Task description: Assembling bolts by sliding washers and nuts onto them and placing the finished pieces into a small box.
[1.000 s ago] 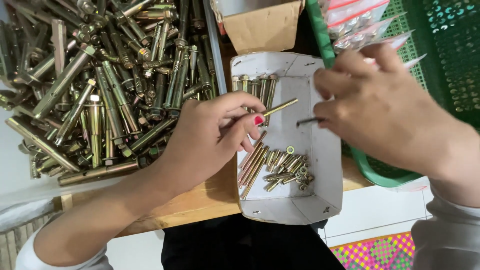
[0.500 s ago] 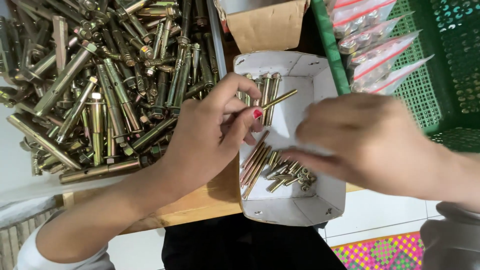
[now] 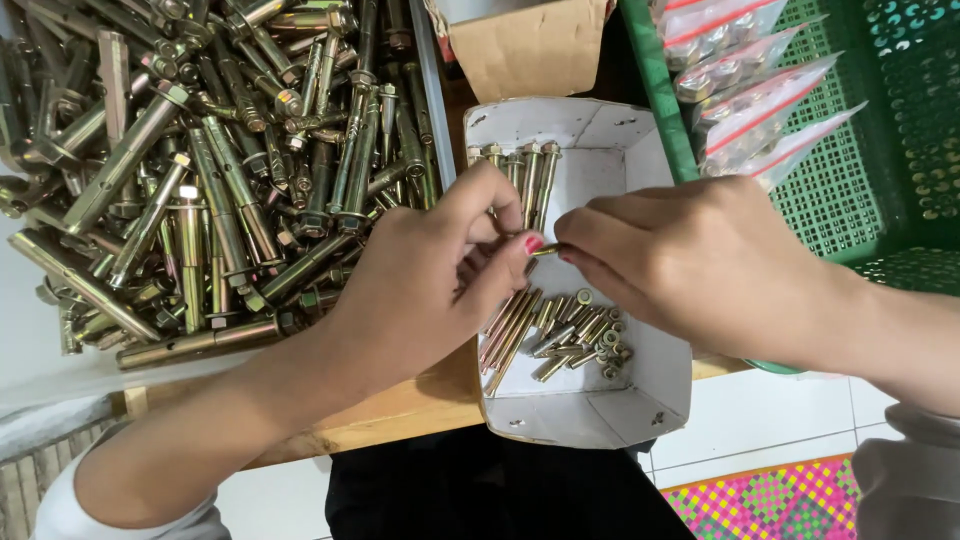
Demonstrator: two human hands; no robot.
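Bolt (image 3: 546,250) pinched between both hands above white cardboard tray (image 3: 610,135).

Brass-coloured, slim; only a short stretch shows between the fingertips, so its full length cannot be told. Long axis runs roughly left-right, slightly tilted. Left hand (image 3: 430,290) closes thumb and forefinger on one end; right hand (image 3: 690,265) has fingers narrowed on the other. Tray holds loose bolts and nuts (image 3: 575,335); its walls close in on all sides, open room only above. Heap of large anchor bolts (image 3: 200,170) lies left, green basket (image 3: 850,200) right.
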